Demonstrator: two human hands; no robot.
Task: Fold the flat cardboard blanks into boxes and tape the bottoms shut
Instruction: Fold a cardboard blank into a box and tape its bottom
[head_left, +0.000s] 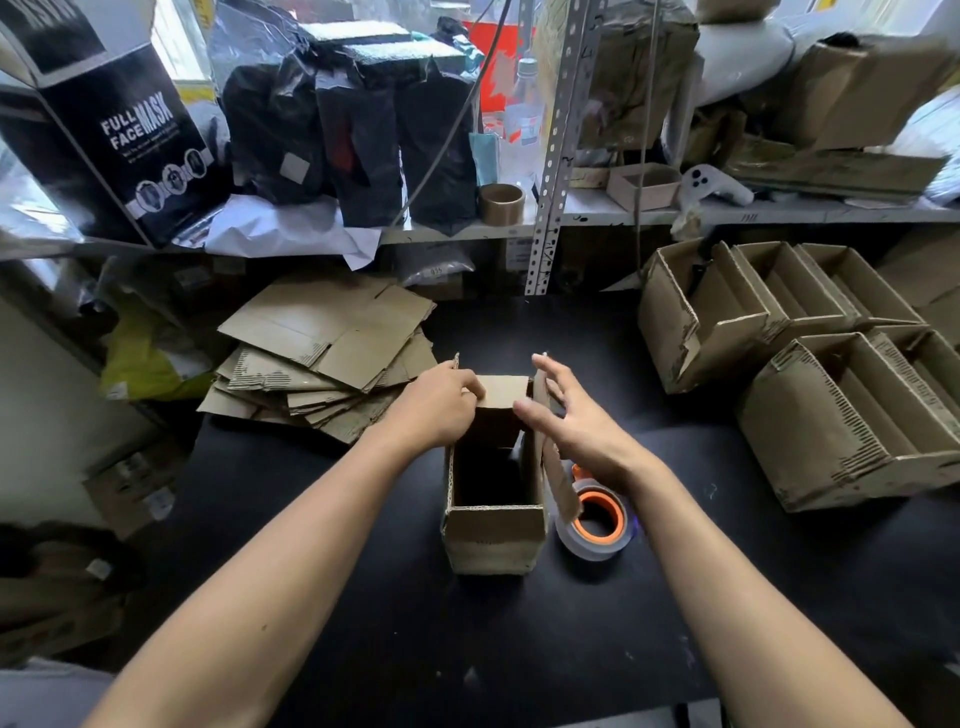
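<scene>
Left grip (441, 400) pinching far flap (503, 392) down; right grip (571, 415) open, empty, just beside upright side flap (553, 447), nearer for folding.

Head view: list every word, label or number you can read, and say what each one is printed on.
"FULL FACE MASK": white letters on the black product box on the left shelf.
Smaller print and icons beneath that title: too small to read.
Top of the same box: large letters, cut off by the frame edge, unreadable.
Labels on the water bottle and on the packages under the shelf: blurred, unreadable.
</scene>
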